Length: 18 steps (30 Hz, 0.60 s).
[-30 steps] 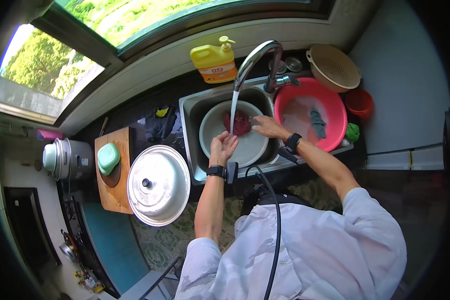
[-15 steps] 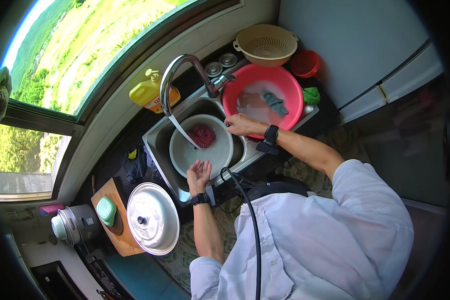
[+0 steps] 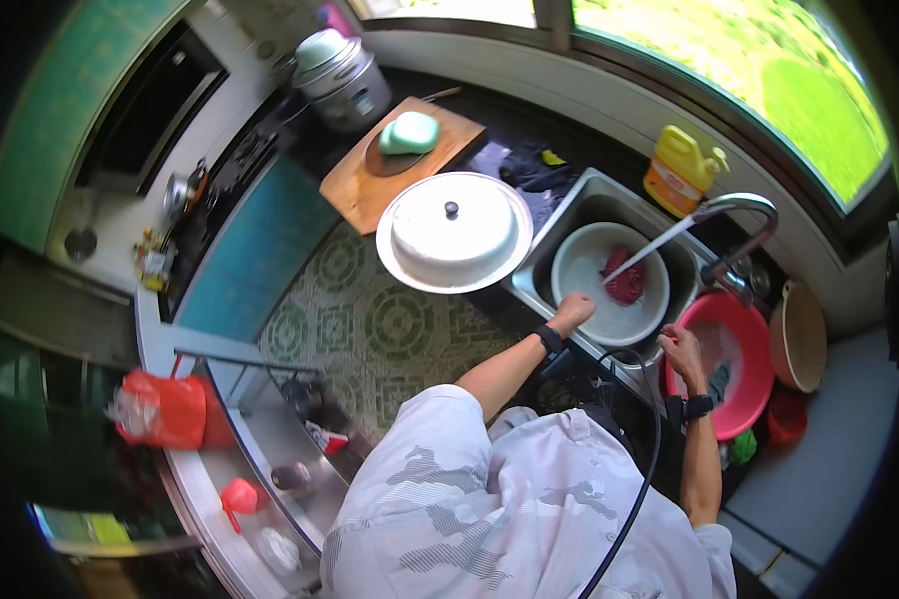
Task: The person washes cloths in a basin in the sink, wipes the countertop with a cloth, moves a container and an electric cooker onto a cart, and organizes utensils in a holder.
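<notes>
A white basin [image 3: 601,240] stands in the metal sink, with a dark red mesh-like bundle [image 3: 625,288] in it. Water from the curved faucet [image 3: 744,203] runs onto the bundle. My left hand [image 3: 573,313] is closed at the basin's near left rim, its fingertips partly hidden. My right hand [image 3: 682,351] is curled, thumb and fingers together, between the white basin and the pink basin [image 3: 737,324]; what it pinches, if anything, does not show. A grey-green cloth [image 3: 719,382] lies in cloudy water in the pink basin.
A large metal lid [image 3: 453,250] sits left of the sink, beside a cutting board [image 3: 355,195] with a green container [image 3: 410,133]. A yellow detergent jug [image 3: 677,170] stands behind the sink. A black cable [image 3: 652,439] hangs before me.
My view has swung left, bringing in the stove side and floor. My left hand has gone from open, palm up, to closed. My right hand has drawn back from the white basin's rim.
</notes>
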Each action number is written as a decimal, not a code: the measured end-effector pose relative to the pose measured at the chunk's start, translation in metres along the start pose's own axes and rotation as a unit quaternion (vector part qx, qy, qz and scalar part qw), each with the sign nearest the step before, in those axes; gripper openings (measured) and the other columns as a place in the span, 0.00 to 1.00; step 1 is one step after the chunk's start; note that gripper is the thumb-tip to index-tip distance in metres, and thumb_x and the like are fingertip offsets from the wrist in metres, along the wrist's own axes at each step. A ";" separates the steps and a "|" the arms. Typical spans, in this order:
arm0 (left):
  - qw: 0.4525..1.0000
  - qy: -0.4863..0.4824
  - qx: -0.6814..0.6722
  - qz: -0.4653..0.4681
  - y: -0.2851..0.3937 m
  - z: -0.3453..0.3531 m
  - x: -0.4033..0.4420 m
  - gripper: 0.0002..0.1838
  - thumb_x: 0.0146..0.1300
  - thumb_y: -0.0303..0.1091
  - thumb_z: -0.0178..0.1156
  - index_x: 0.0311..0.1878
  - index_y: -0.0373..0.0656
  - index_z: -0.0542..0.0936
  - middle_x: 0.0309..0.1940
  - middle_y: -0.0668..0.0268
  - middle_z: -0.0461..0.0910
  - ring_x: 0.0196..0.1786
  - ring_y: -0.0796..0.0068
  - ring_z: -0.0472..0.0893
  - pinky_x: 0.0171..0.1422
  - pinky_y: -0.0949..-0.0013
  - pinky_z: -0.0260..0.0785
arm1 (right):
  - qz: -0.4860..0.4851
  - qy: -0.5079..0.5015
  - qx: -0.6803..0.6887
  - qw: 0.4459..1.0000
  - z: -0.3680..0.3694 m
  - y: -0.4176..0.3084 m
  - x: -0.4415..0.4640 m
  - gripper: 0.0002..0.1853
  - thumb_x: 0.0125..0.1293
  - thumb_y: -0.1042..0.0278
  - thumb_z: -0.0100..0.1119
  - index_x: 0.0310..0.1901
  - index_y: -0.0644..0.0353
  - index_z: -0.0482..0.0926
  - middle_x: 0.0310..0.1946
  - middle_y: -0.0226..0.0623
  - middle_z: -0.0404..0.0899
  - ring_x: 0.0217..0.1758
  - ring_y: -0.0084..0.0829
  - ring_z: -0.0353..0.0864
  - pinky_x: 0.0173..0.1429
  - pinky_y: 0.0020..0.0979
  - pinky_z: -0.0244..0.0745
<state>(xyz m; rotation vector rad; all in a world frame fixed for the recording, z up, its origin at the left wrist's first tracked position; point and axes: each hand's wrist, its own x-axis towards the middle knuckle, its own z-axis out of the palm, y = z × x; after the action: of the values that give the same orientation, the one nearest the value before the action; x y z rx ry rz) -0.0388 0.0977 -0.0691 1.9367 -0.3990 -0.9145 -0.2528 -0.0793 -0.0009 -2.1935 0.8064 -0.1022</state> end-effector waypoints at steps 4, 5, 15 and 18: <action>0.987 0.090 0.120 0.051 0.020 -0.009 -0.032 0.13 0.50 0.33 0.52 0.33 0.37 0.82 0.36 0.45 0.80 0.43 0.44 0.79 0.50 0.52 0.71 | -0.020 -0.052 -0.046 0.997 0.005 -0.004 0.013 0.19 0.57 0.61 0.57 0.46 0.67 0.78 0.40 0.49 0.81 0.45 0.41 0.82 0.50 0.35 0.74; 0.983 0.108 0.136 0.066 0.025 -0.014 -0.042 0.13 0.50 0.33 0.52 0.32 0.37 0.82 0.35 0.46 0.80 0.43 0.44 0.79 0.50 0.51 0.71 | -0.022 -0.063 -0.065 0.996 0.006 -0.005 0.017 0.19 0.57 0.61 0.57 0.46 0.67 0.78 0.39 0.49 0.81 0.44 0.40 0.82 0.50 0.36 0.75; 0.936 0.156 0.123 0.289 -0.037 -0.021 -0.045 0.03 0.45 0.28 0.55 0.25 0.39 0.76 0.27 0.56 0.76 0.37 0.54 0.75 0.47 0.58 0.65 | -0.109 -0.117 -0.107 0.981 0.021 0.004 0.041 0.17 0.56 0.62 0.58 0.43 0.67 0.78 0.42 0.51 0.79 0.45 0.44 0.80 0.48 0.38 0.75; 0.936 0.136 0.122 0.300 -0.031 -0.026 -0.045 0.04 0.41 0.29 0.58 0.23 0.40 0.77 0.27 0.56 0.78 0.36 0.53 0.76 0.45 0.58 0.67 | -0.193 -0.038 -0.147 0.969 0.026 0.004 0.045 0.16 0.55 0.64 0.57 0.40 0.67 0.78 0.43 0.52 0.77 0.46 0.47 0.79 0.48 0.40 0.75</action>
<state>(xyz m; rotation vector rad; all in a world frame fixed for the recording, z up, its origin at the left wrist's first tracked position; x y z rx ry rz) -0.0523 0.1567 -0.0686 1.9507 -0.9084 -0.2006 -0.2108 -0.0907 -0.0292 -2.5975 0.3575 -0.0949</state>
